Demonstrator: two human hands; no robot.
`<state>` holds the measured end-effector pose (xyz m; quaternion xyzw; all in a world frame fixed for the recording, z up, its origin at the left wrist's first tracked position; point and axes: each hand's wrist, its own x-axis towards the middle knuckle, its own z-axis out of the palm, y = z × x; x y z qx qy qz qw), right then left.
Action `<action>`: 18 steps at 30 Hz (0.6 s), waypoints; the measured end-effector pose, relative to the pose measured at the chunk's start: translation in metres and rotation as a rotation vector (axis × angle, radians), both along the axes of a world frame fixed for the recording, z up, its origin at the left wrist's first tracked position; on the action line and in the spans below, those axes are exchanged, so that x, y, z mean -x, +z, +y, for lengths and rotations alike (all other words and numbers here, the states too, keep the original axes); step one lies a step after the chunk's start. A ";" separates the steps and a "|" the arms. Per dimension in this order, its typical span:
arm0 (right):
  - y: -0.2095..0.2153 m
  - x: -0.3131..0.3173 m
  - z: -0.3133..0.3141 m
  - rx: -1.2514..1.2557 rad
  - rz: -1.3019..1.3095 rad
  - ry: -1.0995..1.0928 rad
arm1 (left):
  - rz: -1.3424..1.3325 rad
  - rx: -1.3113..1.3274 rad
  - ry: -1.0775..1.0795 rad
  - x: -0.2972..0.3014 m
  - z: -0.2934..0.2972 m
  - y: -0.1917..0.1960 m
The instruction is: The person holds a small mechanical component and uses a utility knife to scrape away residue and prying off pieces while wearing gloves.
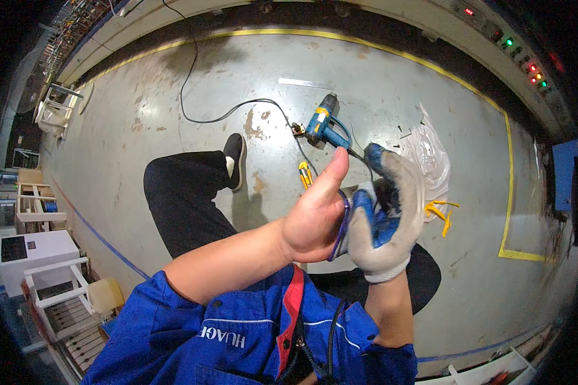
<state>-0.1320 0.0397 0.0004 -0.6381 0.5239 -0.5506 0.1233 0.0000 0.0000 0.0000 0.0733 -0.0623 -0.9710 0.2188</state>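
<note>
My bare left hand [315, 215] is raised in front of me, thumb pointing up, with its fingers closed on the palm-side edge of a grey and blue work glove [392, 237]. That glove is on my right hand [385, 212], whose fingers point up, slightly curled, with nothing in them. Both hands meet above my lap. On the grey floor just beyond them lie a blue power tool [321, 123] with a black cable [192, 96] and a small yellow utility knife [305, 173].
A clear plastic bag [430, 154] and yellow strips [442, 212] lie on the floor at the right. My black-trousered leg and shoe [234, 157] stretch forward. White metal frames [58, 289] stand at the left. A yellow floor line [507, 192] and a panel with lights [526, 64] border the area.
</note>
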 end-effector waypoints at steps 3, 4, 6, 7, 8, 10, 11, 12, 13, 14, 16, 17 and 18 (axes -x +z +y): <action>0.003 -0.006 0.001 0.039 0.119 -0.040 | 0.118 -0.092 0.044 0.001 0.005 -0.007; 0.004 -0.007 0.003 0.050 0.147 -0.054 | 0.084 -0.073 0.045 0.000 0.006 -0.009; 0.003 -0.009 0.005 0.048 0.158 -0.063 | 0.089 -0.058 0.054 -0.001 0.009 -0.009; 0.004 -0.010 0.007 0.058 0.171 -0.065 | 0.097 -0.069 0.064 -0.001 0.011 -0.010; 0.005 -0.010 0.008 0.068 0.185 -0.068 | 0.105 -0.081 0.073 -0.001 0.013 -0.013; 0.004 -0.011 0.010 0.077 0.183 -0.065 | 0.074 -0.094 0.099 -0.001 0.016 -0.016; 0.004 -0.012 0.010 0.076 0.171 -0.060 | 0.038 -0.095 0.114 -0.001 0.018 -0.017; 0.005 -0.012 0.010 0.076 0.159 -0.057 | 0.003 -0.095 0.126 -0.001 0.019 -0.017; 0.004 -0.011 0.011 0.078 0.163 -0.055 | 0.013 -0.099 0.130 0.000 0.020 -0.016; 0.003 -0.010 0.010 0.080 0.166 -0.054 | 0.023 -0.104 0.135 0.001 0.021 -0.013; 0.004 -0.010 0.010 0.087 0.167 -0.050 | 0.073 -0.109 0.119 0.001 0.021 -0.012; 0.004 -0.011 0.011 0.089 0.165 -0.050 | 0.114 -0.112 0.098 0.000 0.021 -0.015; 0.005 -0.011 0.011 0.091 0.163 -0.051 | 0.114 -0.105 0.092 -0.001 0.021 -0.015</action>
